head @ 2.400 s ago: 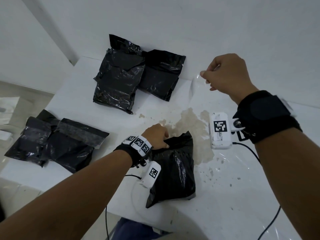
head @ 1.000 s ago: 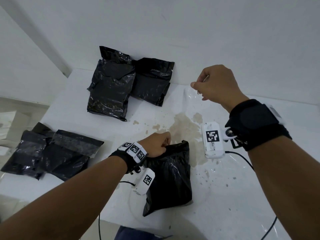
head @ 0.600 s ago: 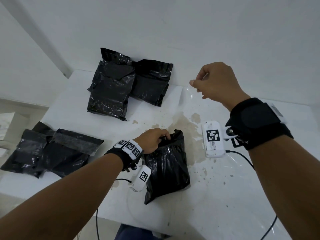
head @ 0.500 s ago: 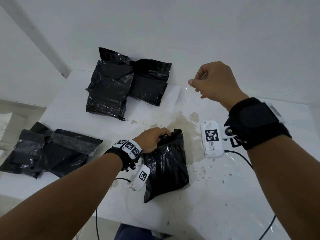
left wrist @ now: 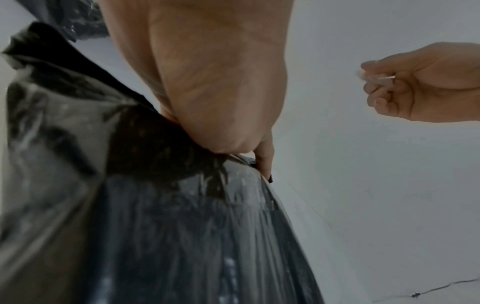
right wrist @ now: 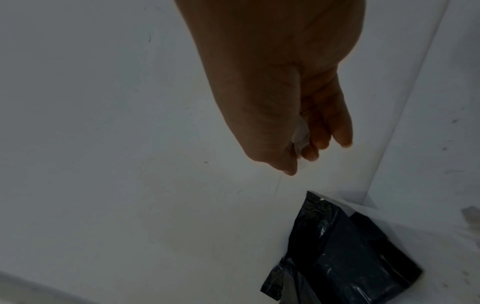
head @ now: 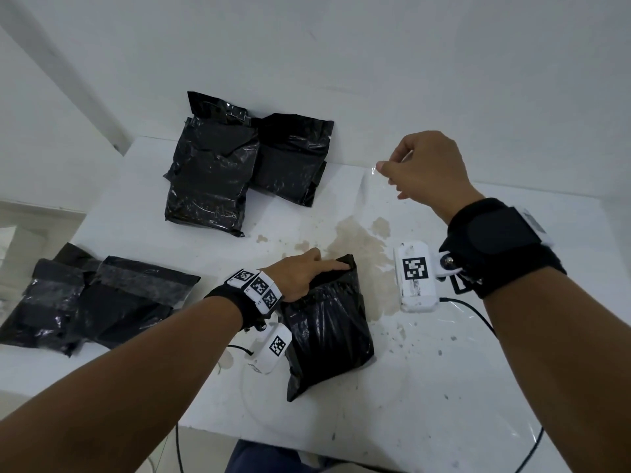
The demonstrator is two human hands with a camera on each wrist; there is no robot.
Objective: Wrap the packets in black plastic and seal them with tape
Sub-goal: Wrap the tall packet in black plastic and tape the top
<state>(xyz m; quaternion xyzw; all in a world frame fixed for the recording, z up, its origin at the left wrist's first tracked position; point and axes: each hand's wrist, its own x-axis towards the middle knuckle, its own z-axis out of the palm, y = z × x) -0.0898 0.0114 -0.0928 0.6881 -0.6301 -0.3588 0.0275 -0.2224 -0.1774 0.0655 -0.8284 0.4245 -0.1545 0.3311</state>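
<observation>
Black wrist straps (head: 502,244) carry white tagged cameras (head: 415,277) (cabled), arms bare.

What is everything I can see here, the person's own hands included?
Wrapped packets at the back: two, black, overlapping by the wall.
Wrapped packets on the left: about two, black with dull tape bands, at the table's left edge.
Packet being wrapped: one, black plastic, near the front of the table.
Clear tape strip: one, transparent, hanging from the raised right hand toward the table.
Table: one, white with a brown stain in the middle.
Cable: one, black, trailing off the front right.
Wrist cameras: two, white with black square markers, one under each wrist.
Left hand: rests on the packet's top edge, fingers extended.
Right hand: raised, pinches the tape end.
</observation>
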